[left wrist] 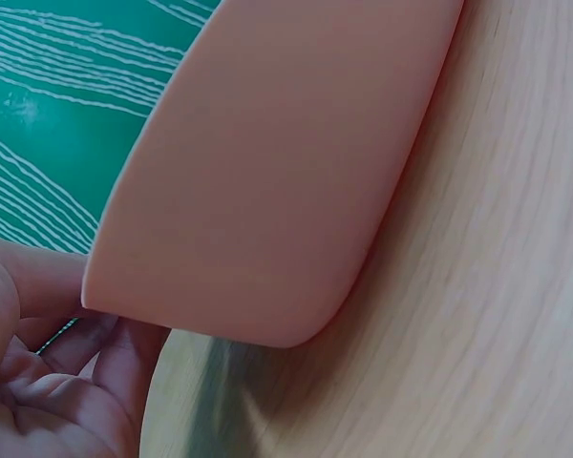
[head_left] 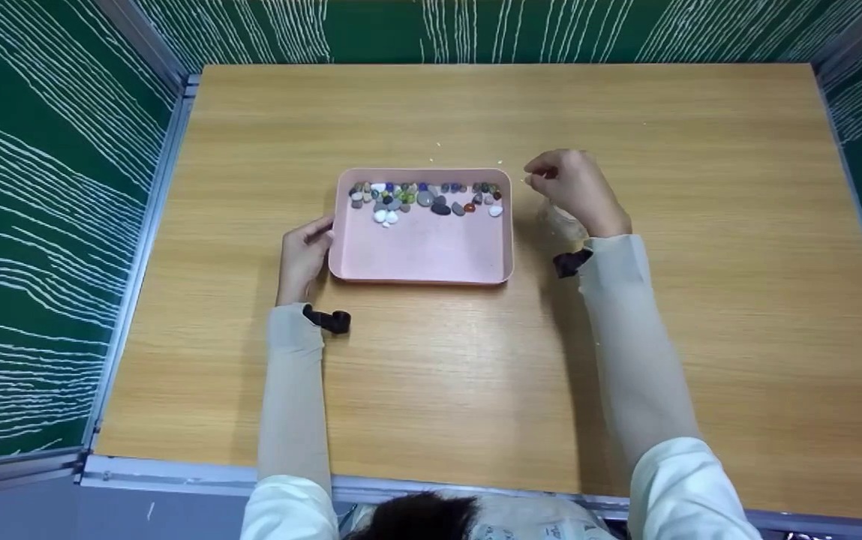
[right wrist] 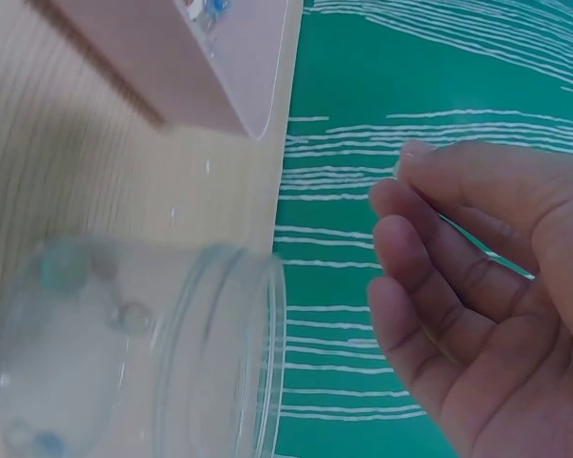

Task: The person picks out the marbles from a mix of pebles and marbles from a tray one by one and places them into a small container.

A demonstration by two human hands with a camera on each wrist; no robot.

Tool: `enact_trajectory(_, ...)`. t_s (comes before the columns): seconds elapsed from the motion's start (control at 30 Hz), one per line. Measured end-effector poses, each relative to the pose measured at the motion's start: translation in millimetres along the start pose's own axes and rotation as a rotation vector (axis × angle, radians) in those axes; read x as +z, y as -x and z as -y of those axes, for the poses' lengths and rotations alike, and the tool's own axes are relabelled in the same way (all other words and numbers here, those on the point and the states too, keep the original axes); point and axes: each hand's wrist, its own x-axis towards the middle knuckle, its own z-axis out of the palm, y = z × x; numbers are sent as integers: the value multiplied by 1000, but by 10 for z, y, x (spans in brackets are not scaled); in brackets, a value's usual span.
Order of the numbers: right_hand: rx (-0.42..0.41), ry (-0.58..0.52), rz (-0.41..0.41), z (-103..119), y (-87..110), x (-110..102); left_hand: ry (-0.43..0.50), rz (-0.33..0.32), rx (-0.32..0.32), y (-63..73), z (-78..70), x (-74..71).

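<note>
A pink rectangular tray sits on the wooden table. Pebbles and glass beads lie in rows along its far side, with white stones just nearer. At the tray's left end my left hand grips the wall, thumb at the rim and fingers below in the left wrist view. To the right of the tray my right hand is raised, thumb and index fingertips together on a tiny whitish piece, its kind too small to tell. Below that hand stands a clear jar with a few beads inside, partly hidden in the head view.
Tiny white bits lie on the table beyond the tray. Green panels with white lines rise at the back and both sides, in metal frames.
</note>
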Motion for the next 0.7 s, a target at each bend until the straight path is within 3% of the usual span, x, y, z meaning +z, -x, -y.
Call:
enact_trajectory(0.4,11,-26,38,181,-177,144,-15,-11,21,-5,17,-2)
enact_trajectory(0.7,-47,-36,25,254,-315,300,-1,-6,31,-5,-7,2)
